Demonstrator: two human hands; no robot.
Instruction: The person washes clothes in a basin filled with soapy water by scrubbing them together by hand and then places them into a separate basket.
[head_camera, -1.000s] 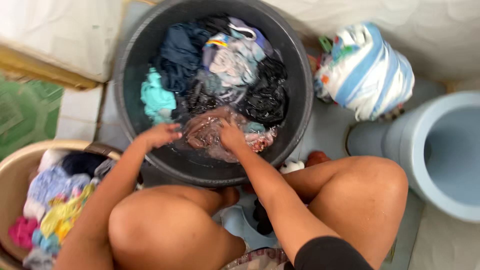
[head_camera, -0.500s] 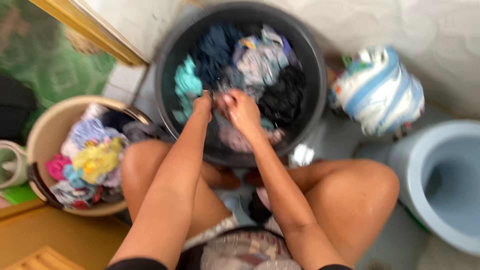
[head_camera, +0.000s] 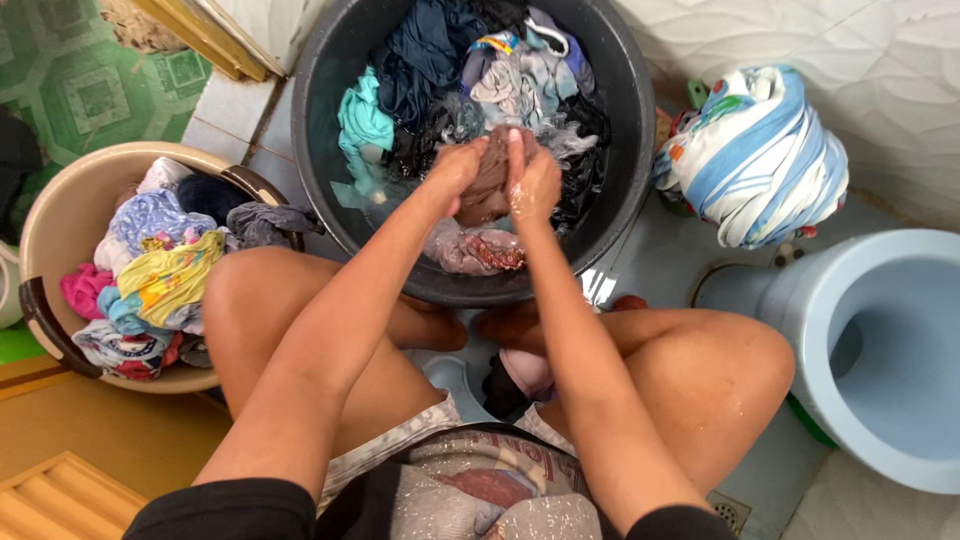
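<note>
Since half a second ago, both hands have drawn together and lifted a brown cloth (head_camera: 490, 180) out of the water; a second ago they lay spread on the wash at the tub's near side. Left hand (head_camera: 455, 168) and right hand (head_camera: 533, 180) are each closed tight on the cloth, pressing it between them above the middle of the black tub (head_camera: 325, 120). A wet end of the cloth hangs down into the pile below, toward 6 o'clock.

Around the hands, the tub is full of soaking clothes: a teal piece (head_camera: 362, 125) at 9 o'clock, a navy one (head_camera: 425, 55) at 11 o'clock, a grey patterned one (head_camera: 515, 85) at 12 o'clock, black fabric (head_camera: 585, 170) at 3 o'clock.

A tan basin (head_camera: 60, 215) sits at the tub's 8 o'clock, just beside the left knee, heaped with pink, yellow and blue clothes. At the tub's 3 o'clock stands a striped bundle (head_camera: 755, 160) of white and blue cloth, and beyond it, toward 4 o'clock, a pale blue toilet (head_camera: 870, 350). Both knees frame the tub's near rim.
</note>
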